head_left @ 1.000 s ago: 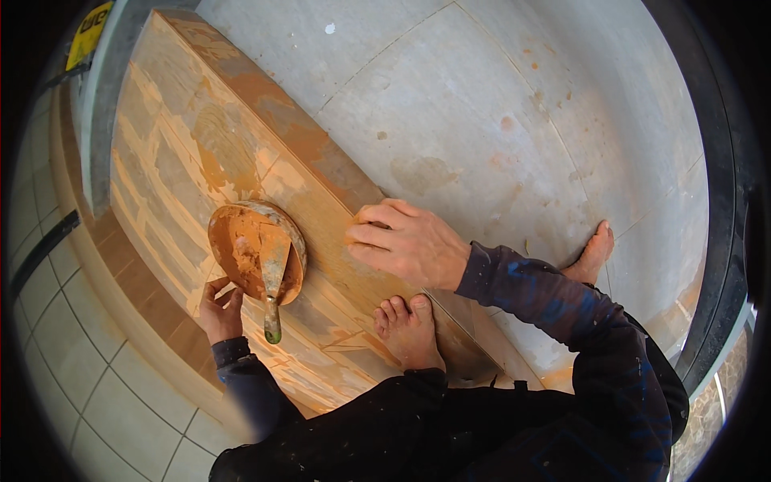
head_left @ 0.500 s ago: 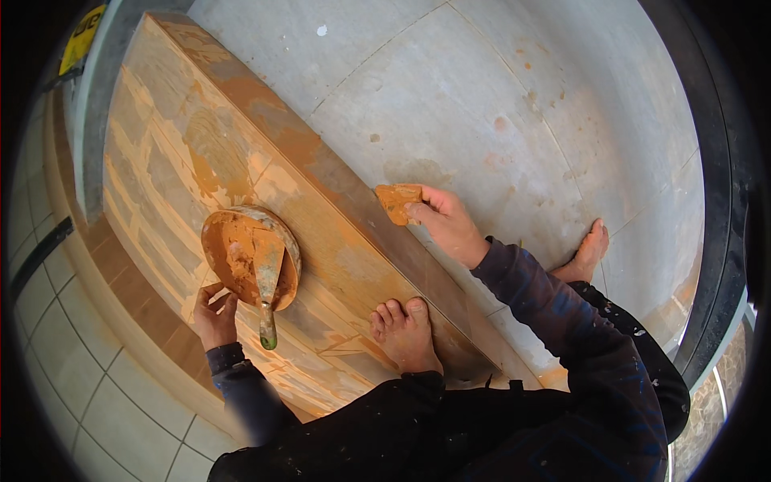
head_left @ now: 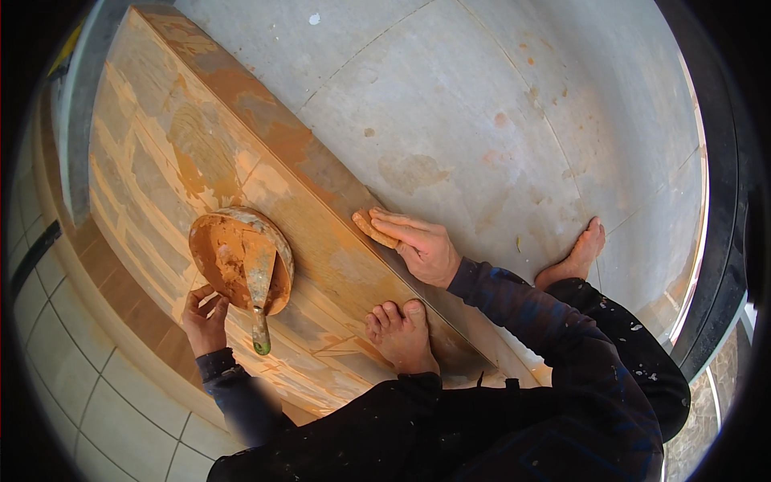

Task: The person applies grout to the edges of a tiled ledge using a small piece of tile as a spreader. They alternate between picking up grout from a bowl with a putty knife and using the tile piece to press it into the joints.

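My right hand (head_left: 426, 249) presses a small orange-brown pad (head_left: 374, 228), sponge-like and smeared with paste, against the top edge of a wood-look tiled step (head_left: 313, 265). Its fingers lie over the pad. On the left, the closed fingers of my left hand (head_left: 206, 323) pinch the lower rim of a round bowl (head_left: 284, 241). Orange-brown paste (head_left: 227, 251) coats the bowl inside. A putty knife (head_left: 260, 269) with a spattered handle and green end leans in it, the handle sticking out over the rim toward me.
My bare left foot (head_left: 401, 337) stands on the step, my right foot (head_left: 574, 255) on the lower grey tiled floor (head_left: 450, 104). Paste streaks the step's surface. Pale square tiles (head_left: 68, 345) lie at far left, and a dark curved frame (head_left: 723, 201) borders the right.
My right hand has moved down and left, turning over and bringing the pad from above the edge onto it. The left hand keeps its place at the bowl, and the whole view has shifted slightly.
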Available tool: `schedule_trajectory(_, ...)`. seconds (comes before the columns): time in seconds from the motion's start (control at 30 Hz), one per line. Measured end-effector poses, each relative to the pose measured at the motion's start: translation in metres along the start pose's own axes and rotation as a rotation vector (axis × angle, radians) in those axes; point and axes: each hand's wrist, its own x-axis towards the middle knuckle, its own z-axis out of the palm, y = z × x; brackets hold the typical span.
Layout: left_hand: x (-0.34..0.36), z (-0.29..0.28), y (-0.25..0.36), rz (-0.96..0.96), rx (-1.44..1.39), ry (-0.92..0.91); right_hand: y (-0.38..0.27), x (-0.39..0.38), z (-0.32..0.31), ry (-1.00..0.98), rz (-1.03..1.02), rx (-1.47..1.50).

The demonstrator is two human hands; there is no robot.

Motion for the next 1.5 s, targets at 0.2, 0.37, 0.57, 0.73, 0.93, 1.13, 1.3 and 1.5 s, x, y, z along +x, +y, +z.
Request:
schedule_trajectory(0.2,0.006,-0.007,-0.006,-0.001,0.057,-0.030,0.012,0.025,0.007,0.029,-0.062,0.058)
schedule_trajectory(0.37,0.005,-0.003,-0.004,-0.034,0.095,-0.012,0.006,0.075,-0.014,-0.009,0.274,0.158)
schedule_trajectory(0.57,0.004,-0.004,-0.017,0.025,0.080,0.035,0.002,0.050,-0.011,-0.038,0.337,-0.019)
schedule_trajectory(0.73,0.012,0.000,-0.017,0.047,0.045,0.005,-0.024,0.035,-0.001,0.131,0.157,-0.149)
schedule_trajectory(0.93,0.004,-0.010,-0.008,-0.018,0.094,-0.010,-0.080,0.027,-0.021,-0.064,0.376,0.145)
schedule_trajectory(1.13,0.008,-0.003,-0.007,0.002,0.042,-0.044,0.014,0.039,0.002,0.170,0.353,0.106)
schedule_trajectory(1.3,0.013,-0.011,-0.015,-0.006,0.010,-0.066,0.002,0.010,0.007,0.117,0.047,0.119)
schedule_trajectory(1.5,0.009,-0.007,0.006,-0.052,0.083,-0.062,0.010,0.008,-0.007,0.125,0.217,0.402)
